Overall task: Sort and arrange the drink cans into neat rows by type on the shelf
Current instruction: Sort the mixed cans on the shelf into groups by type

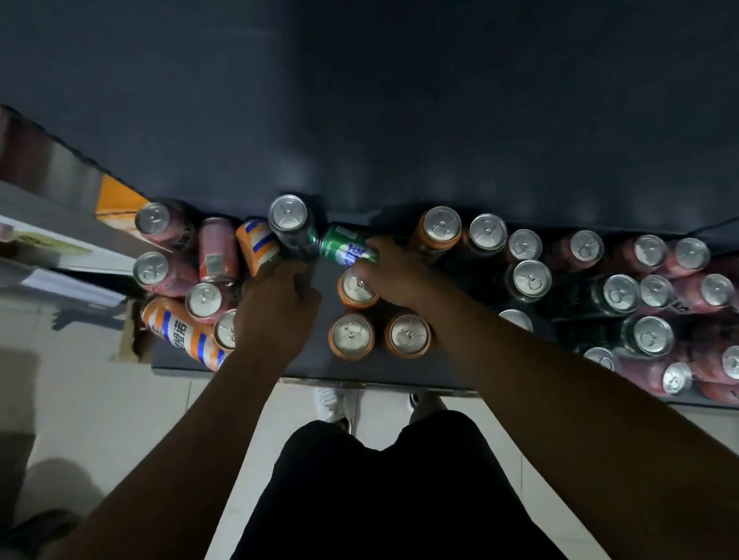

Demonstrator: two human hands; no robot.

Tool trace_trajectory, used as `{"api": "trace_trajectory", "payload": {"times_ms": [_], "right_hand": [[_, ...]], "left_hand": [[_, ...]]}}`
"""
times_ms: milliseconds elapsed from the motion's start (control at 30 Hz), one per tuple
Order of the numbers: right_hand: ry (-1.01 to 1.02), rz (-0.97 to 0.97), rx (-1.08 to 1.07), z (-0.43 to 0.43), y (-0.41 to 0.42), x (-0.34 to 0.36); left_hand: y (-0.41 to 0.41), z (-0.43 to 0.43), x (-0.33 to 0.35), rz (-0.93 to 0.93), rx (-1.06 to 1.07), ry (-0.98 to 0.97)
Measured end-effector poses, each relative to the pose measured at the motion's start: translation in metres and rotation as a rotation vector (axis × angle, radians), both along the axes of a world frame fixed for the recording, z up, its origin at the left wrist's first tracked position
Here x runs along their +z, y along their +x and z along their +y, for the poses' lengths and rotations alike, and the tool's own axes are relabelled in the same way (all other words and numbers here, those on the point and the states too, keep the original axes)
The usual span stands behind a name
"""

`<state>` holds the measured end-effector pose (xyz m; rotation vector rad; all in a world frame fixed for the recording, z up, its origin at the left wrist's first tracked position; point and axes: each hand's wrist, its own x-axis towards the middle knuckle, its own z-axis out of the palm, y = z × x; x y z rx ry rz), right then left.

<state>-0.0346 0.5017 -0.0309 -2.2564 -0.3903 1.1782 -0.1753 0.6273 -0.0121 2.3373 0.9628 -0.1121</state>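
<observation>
Clearly the next move turns on the green can [345, 248], which lies on its side near the back of the shelf [320, 349]. Its long axis runs left to right, a little downward to the right, across the line of both arms. The right hand [391, 276] is the nearer one. Its fingers [378, 249] curl over the right end of the can with the thumb below, so this hand grips it. The left end almost touches an upright dark can [293, 230]. The left hand [276, 311] is just beside that dark can, with its back to the camera; I cannot tell if its fingers hold anything. I judge that the green can must be turned upright, and this needs lifting the right end clear of the orange cans [355, 286] that stand directly in front.
</observation>
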Motion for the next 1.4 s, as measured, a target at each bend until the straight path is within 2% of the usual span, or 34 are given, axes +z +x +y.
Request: {"api": "trace_trajectory", "payload": {"times_ms": [200,367,500,600,733,967,1200,1400], "right_hand": [[0.124,0.119,-0.119,0.012,0.014,-0.021],[0.073,0.16,-0.187,0.017,0.02,-0.05],[-0.088,0.126,-0.209,0.025,0.03,-0.067],[-0.172,0.02,-0.111,0.029,0.037,-0.075],[-0.283,-0.143,0.161,0.031,0.042,-0.077],[-0.344,-0.275,0.514,0.045,0.049,-0.08],[-0.372,-0.194,0.676,0.051,0.061,-0.082],[-0.377,-0.289,0.704,0.051,0.064,-0.06]], "left_hand": [[0.009,0.0,-0.01,0.069,0.076,-0.006],[0.005,0.002,-0.016,0.154,0.131,-0.012],[0.005,-0.002,-0.013,0.15,0.146,0.012],[0.002,-0.001,-0.012,0.145,0.147,0.036],[0.0,0.001,-0.015,0.176,0.136,0.058],[0.003,0.005,-0.019,0.2,0.144,0.04],[0.008,0.017,-0.026,0.241,0.123,0.053],[0.015,0.022,-0.028,0.279,0.118,0.047]]}}
